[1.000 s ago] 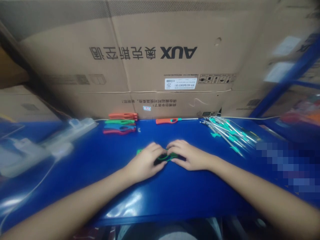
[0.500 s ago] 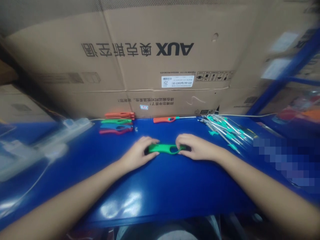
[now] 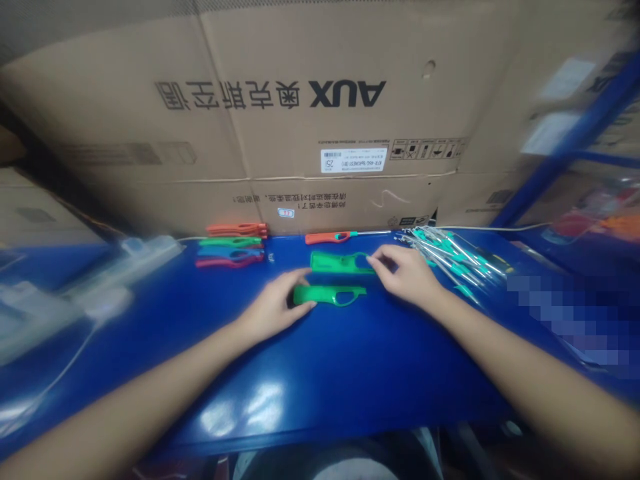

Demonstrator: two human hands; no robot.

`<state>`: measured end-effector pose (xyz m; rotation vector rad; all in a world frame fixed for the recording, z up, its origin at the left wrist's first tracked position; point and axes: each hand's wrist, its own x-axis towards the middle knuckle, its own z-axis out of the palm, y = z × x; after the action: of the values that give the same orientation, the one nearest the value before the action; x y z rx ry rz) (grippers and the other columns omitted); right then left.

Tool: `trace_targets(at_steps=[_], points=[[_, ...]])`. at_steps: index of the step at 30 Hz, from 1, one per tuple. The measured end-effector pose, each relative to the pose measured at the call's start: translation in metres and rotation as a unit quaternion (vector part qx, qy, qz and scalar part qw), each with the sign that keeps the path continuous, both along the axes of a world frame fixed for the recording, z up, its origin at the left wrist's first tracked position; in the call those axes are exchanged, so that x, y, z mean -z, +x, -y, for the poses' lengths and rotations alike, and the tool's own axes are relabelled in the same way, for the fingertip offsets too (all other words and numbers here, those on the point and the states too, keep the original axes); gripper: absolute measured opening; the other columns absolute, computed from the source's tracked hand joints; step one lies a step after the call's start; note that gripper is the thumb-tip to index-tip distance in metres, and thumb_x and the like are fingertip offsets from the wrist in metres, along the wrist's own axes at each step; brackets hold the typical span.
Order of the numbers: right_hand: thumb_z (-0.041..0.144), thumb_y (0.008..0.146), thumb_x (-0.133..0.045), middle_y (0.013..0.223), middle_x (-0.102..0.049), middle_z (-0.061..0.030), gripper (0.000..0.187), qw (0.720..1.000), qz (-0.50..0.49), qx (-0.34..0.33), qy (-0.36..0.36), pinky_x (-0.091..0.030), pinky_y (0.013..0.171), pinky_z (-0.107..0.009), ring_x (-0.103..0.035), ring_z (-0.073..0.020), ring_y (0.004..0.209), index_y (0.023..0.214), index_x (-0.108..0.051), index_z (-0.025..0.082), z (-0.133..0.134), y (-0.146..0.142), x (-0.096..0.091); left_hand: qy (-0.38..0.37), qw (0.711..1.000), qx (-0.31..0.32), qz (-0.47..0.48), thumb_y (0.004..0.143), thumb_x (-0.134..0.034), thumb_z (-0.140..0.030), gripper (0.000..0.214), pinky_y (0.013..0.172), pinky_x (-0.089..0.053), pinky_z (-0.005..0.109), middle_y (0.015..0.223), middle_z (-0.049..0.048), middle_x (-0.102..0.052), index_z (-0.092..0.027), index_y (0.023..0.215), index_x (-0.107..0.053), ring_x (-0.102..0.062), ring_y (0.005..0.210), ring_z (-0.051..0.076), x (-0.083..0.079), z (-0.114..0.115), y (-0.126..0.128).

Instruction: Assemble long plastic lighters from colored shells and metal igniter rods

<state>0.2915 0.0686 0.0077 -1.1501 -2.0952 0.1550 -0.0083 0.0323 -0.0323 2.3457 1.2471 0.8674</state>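
A green lighter handle half lies level in the fingers of my left hand, gripped at its left end. Just beyond it, a second green half shell with a trigger loop is pinched at its right end by my right hand. The two green pieces are apart, roughly parallel. An orange lighter with a metal rod lies at the back near the cardboard. To the right of it is a pile of metal rods with green parts.
Several coloured lighter handles lie in a stack at the back left. A white power strip with cords is on the left. A large cardboard box stands behind the blue table. A blue metal post rises at the right.
The single green handle has come apart into two halves. My right hand has moved up and away with one half, while my left hand keeps the other in nearly the same place.
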Motion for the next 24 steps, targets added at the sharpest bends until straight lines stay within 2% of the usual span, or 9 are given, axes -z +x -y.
trace_targets(at_steps=[2,5,7,9,13,16,19,22,24], points=[[0.033,0.093,-0.057,0.067,-0.064,-0.0024,0.025,1.000,-0.007,0.005,-0.019,-0.041,0.061,-0.029,-0.057,-0.0158,0.060,0.072,-0.061,0.019,-0.001,0.004,-0.005,0.003,1.000,0.008,-0.015,0.090,-0.068,-0.033,0.045,0.098,-0.052,0.044,0.116,0.0081,-0.068,-0.022,0.133,-0.057,-0.064,0.109,0.025,-0.002,0.001,0.000],[0.032,0.093,-0.056,0.069,-0.064,-0.0021,0.025,0.990,0.024,-0.108,-0.086,-0.042,0.063,-0.027,-0.057,-0.0151,0.063,0.073,-0.061,0.019,0.004,0.006,-0.013,0.013,0.999,0.026,-0.036,0.092,-0.066,-0.032,0.028,0.094,-0.051,0.044,0.112,0.0088,-0.068,-0.020,0.117,-0.067,-0.062,0.106,0.026,-0.006,0.001,0.000],[0.029,0.093,-0.056,0.070,-0.065,-0.0013,0.022,0.968,0.075,-0.192,-0.142,-0.042,0.064,-0.026,-0.058,-0.0142,0.065,0.074,-0.062,0.018,0.011,0.002,-0.016,0.016,0.999,0.033,-0.039,0.092,-0.066,-0.032,0.027,0.093,-0.051,0.043,0.110,0.0089,-0.068,-0.020,0.116,-0.069,-0.061,0.104,0.026,-0.007,0.001,0.001],[0.026,0.091,-0.058,0.068,-0.063,0.0003,0.021,0.949,0.137,-0.226,-0.173,-0.038,0.061,-0.025,-0.055,-0.0126,0.063,0.072,-0.060,0.018,0.018,-0.004,-0.016,0.017,0.999,0.033,-0.039,0.092,-0.068,-0.034,0.029,0.093,-0.051,0.043,0.109,0.0083,-0.069,-0.020,0.118,-0.069,-0.061,0.104,0.026,-0.007,0.001,0.001],[0.026,0.089,-0.061,0.063,-0.060,0.0022,0.027,0.933,0.243,-0.209,-0.163,-0.029,0.056,-0.025,-0.048,-0.0106,0.057,0.064,-0.053,0.018,0.027,-0.014,-0.012,0.014,0.999,0.027,-0.017,0.089,-0.073,-0.035,0.030,0.089,-0.052,0.038,0.108,0.0069,-0.069,-0.021,0.116,-0.071,-0.063,0.101,0.023,-0.005,0.000,0.003],[0.027,0.087,-0.062,0.068,-0.061,0.0016,0.026,0.933,0.269,-0.192,-0.140,-0.027,0.057,-0.025,-0.049,-0.0111,0.060,0.065,-0.054,0.018,0.026,-0.014,-0.011,-0.001,0.999,0.036,0.001,0.087,-0.075,-0.036,0.034,0.082,-0.053,0.033,0.108,0.0063,-0.069,-0.021,0.117,-0.071,-0.065,0.092,0.020,-0.005,0.001,0.003],[0.031,0.086,-0.066,0.089,-0.064,-0.0007,0.013,0.941,0.256,-0.187,-0.116,-0.031,0.059,-0.025,-0.053,-0.0129,0.068,0.085,-0.061,0.020,0.022,-0.010,-0.011,-0.002,0.999,0.035,0.008,0.091,-0.071,-0.037,0.030,0.076,-0.053,0.031,0.105,0.0060,-0.069,-0.021,0.116,-0.071,-0.064,0.085,0.018,-0.006,0.003,0.004],[0.034,0.087,-0.067,0.109,-0.062,-0.0038,0.025,0.945,0.238,-0.196,-0.109,-0.039,0.065,-0.026,-0.057,-0.0143,0.075,0.109,-0.063,0.022,0.020,-0.009,-0.008,0.027,0.999,0.029,0.024,0.096,-0.063,-0.033,0.022,0.082,-0.052,0.033,0.106,0.0067,-0.069,-0.019,0.111,-0.072,-0.064,0.090,0.019,-0.010,0.006,0.005],[0.032,0.090,-0.064,0.114,-0.062,-0.0044,0.024,0.944,0.231,-0.209,-0.109,-0.042,0.069,-0.027,-0.060,-0.0152,0.079,0.112,-0.063,0.022,0.019,-0.009,-0.006,0.051,0.997,0.049,0.018,0.095,-0.063,-0.031,0.020,0.090,-0.050,0.035,0.105,0.0066,-0.070,-0.019,0.109,-0.072,-0.063,0.098,0.020,-0.014,0.009,0.006]])
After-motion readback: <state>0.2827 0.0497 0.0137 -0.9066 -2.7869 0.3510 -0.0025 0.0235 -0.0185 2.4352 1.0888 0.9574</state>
